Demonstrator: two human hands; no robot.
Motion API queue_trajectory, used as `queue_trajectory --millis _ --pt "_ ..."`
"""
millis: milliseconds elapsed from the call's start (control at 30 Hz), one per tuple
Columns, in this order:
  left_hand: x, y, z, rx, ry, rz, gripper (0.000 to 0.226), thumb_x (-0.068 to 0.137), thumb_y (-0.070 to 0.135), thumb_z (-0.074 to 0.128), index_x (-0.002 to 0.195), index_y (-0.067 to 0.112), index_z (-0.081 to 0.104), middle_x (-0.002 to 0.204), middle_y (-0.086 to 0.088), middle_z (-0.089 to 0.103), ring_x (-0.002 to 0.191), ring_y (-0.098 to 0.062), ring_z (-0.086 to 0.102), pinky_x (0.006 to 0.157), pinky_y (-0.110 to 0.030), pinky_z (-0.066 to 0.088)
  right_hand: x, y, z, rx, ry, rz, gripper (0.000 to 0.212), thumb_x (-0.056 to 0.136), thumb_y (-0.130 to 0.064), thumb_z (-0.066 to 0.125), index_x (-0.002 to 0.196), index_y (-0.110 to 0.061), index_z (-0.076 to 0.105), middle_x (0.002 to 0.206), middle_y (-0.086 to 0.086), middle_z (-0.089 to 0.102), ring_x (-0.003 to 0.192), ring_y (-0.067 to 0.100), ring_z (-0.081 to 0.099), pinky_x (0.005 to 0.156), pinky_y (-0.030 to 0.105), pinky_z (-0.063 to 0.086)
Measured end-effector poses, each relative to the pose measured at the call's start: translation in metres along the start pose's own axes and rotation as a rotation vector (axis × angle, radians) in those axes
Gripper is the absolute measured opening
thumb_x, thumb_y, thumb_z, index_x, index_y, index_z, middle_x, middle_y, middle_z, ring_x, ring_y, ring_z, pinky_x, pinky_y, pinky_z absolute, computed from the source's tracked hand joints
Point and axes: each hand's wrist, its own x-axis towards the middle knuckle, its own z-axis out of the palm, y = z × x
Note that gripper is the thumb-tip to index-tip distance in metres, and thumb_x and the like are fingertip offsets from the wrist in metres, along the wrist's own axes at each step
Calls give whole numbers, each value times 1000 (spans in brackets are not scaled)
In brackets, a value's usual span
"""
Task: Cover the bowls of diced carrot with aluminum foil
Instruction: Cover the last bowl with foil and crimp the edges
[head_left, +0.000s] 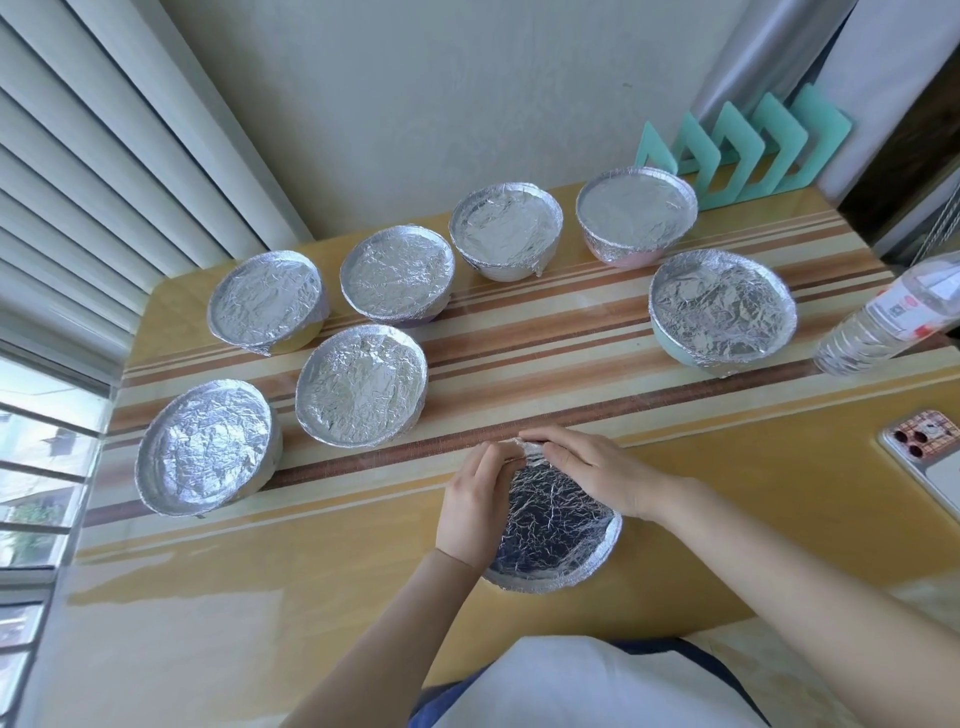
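Note:
A bowl with crinkled aluminum foil (553, 525) over its top stands near the table's front edge, right before me. My left hand (475, 501) curls round the foil at the bowl's left and far rim. My right hand (587, 467) lies over the far right rim, fingers pressing the foil edge down. The fingertips of both hands meet at the far side of the bowl. No carrot shows; the foil hides the contents. Several other bowls stand further back, each under foil, such as one at the left (208, 447) and one at the right (722, 312).
The striped wooden table (519, 332) holds a clear plastic water bottle (883, 317) lying at the right edge and a phone (930, 452) face down near it. A teal rack (748, 150) stands at the back right. Window blinds (78, 182) run along the left.

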Motion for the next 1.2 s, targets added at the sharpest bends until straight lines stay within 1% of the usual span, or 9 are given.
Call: queue_trajectory --millis 100,267,467,667,800,967,1067,1133,1200 --pt "0 0 -1 5 -17 26 9 92 13 46 95 20 50 88 11 52 74 -12 57 59 -20 46 1 2 -1 0 -10 -3 40 100 -41 32 137 -33 41 137 -16 45 122 -2 40 91 10 29" --pt "-3 0 -4 21 -16 24 10 93 11 46 95 20 49 90 11 52 75 -14 57 61 -23 46 -3 7 7 93 66 -15 54 89 -52 36 140 -35 34 144 -20 35 129 -5 31 107 20 25" --pt "-6 0 -4 27 -7 21 10 92 10 46 95 19 49 92 11 52 78 -11 55 63 -20 45 -8 12 12 34 98 -3 49 95 -44 32 142 -31 36 142 -19 39 126 -4 36 92 -2 24" --pt "-5 0 -8 4 -18 -28 10 91 10 47 94 19 49 91 11 52 78 -10 55 64 -18 44 -10 13 15 137 141 2 55 89 -51 33 140 -31 35 140 -22 39 129 -6 35 111 23 27" --pt "-7 -1 -10 -11 -89 -96 5 93 17 45 96 20 45 90 2 56 70 -11 51 59 -19 39 -10 12 17 114 149 14 45 95 -43 34 137 -29 38 137 -19 44 125 -6 39 107 20 30" --pt "-7 1 -15 4 -125 -189 18 92 11 46 106 7 57 84 9 60 77 -12 54 60 -1 32 -7 6 15 46 112 -4 58 89 -53 27 141 -28 34 142 -17 41 125 -6 36 103 17 26" --pt "-4 1 -16 55 -106 -210 19 91 10 47 106 6 58 75 12 52 76 -13 53 54 -11 29 -9 5 17 41 128 -4 55 93 -49 27 143 -28 30 143 -20 35 126 -7 31 105 18 24" --pt "-4 2 -15 75 -86 -198 14 89 4 50 101 3 58 69 7 56 77 -15 52 55 -11 29 -11 5 20 39 178 -10 45 98 -38 30 143 -29 30 133 -23 43 118 -13 39 102 14 30" --pt "-4 3 -15 86 -77 -179 10 87 -1 53 96 2 57 69 -3 64 79 -17 52 55 -9 31 -13 5 23 12 216 -20 38 101 -28 31 139 -29 34 82 -26 57 69 -15 54 75 6 42"
